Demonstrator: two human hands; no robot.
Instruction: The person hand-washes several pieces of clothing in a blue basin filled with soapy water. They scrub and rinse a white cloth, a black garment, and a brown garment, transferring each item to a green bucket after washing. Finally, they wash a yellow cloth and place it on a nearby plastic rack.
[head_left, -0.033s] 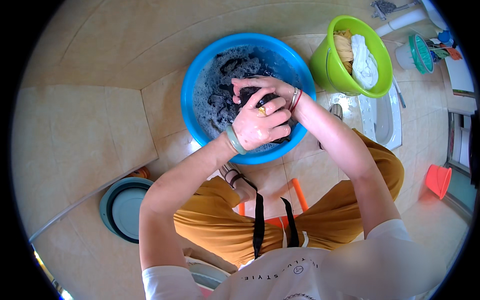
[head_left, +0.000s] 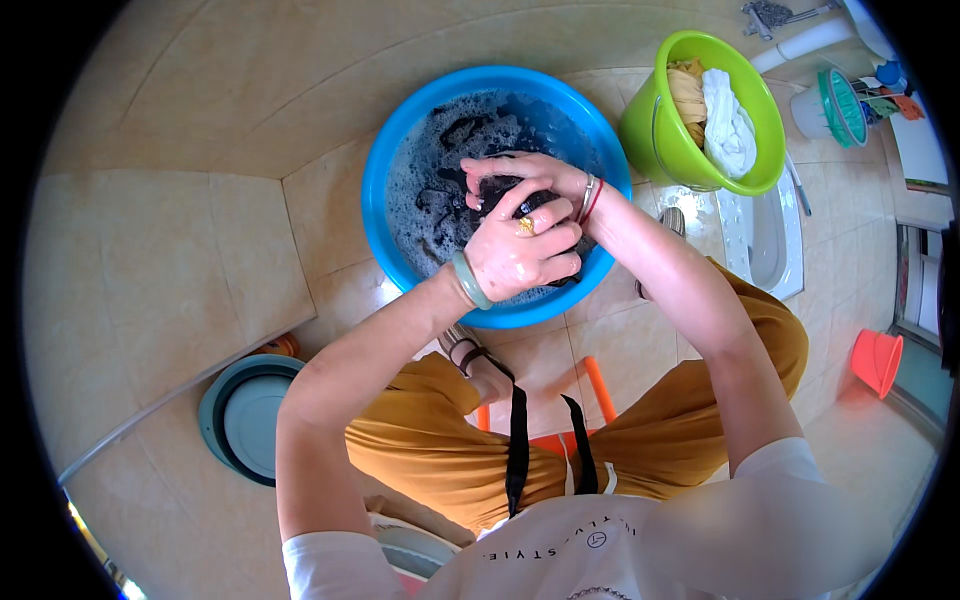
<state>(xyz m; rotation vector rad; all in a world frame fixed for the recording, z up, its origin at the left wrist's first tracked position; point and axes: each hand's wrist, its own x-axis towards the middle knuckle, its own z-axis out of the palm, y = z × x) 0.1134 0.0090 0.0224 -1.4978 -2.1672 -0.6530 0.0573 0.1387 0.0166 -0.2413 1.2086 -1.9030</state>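
Observation:
Over the blue basin (head_left: pixel 376 205), my two hands are closed around a wet dark cloth (head_left: pixel 497 190). My left hand (head_left: pixel 520 248), with a ring and a pale green bangle, lies over the near side of the bunch, fingers curled. My right hand (head_left: pixel 532 172), with a bracelet and a red cord at the wrist, wraps the far side. Part of the cloth is hidden beneath my fingers. Soapy water (head_left: pixel 415 165) fills the basin, and more dark fabric (head_left: pixel 440 205) lies in the suds.
A lime green bucket (head_left: pixel 640 125) holding yellowish and white cloths stands right of the basin. Beyond it lies a white squat toilet (head_left: pixel 768 245). Grey-green basins (head_left: pixel 215 420) are at left, a red bucket (head_left: pixel 876 362) at far right. An orange stool (head_left: pixel 600 390) is beneath me.

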